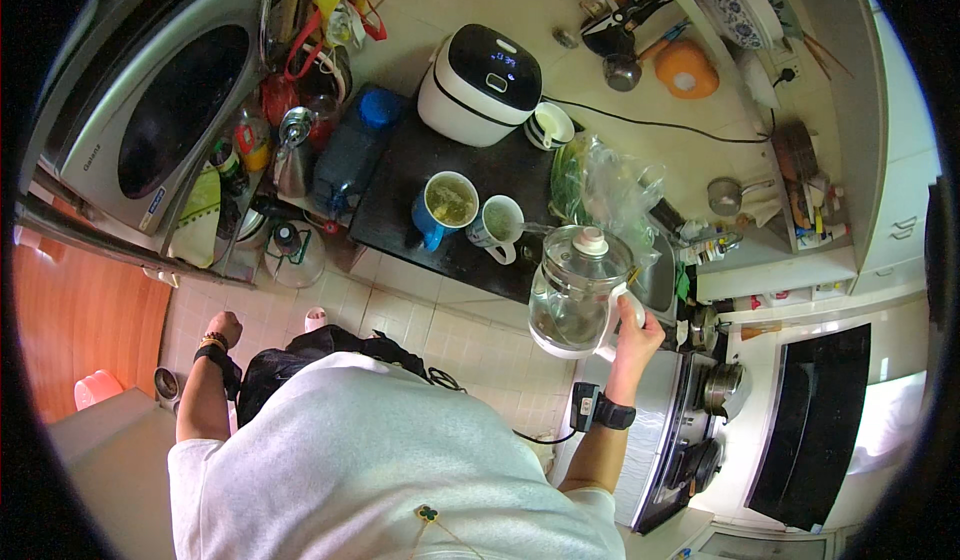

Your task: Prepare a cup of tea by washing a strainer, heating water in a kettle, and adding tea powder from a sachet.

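My right hand (638,328) is closed round the white handle of a glass kettle (570,305) holding clear liquid. The kettle has a glass lid with a pale knob. Its spout points left, at the rim of a white patterned mug (502,218); whether liquid is flowing I cannot tell. Just left of that mug, a blue mug (430,228) with a white inside contains yellowish liquid with bits in it. Both mugs are on a black countertop (400,180). Away from the counter, at my left side, my left hand (226,328) hangs curled into a fist, with nothing visible in it.
Behind the mugs sits a white rice cooker (475,105) with a black lid, beside small bowls (550,123). Green vegetables in a plastic bag (615,190) lie behind the kettle. A large blue water bottle (352,160) flanks the counter's left. Pots (722,390) stand at right.
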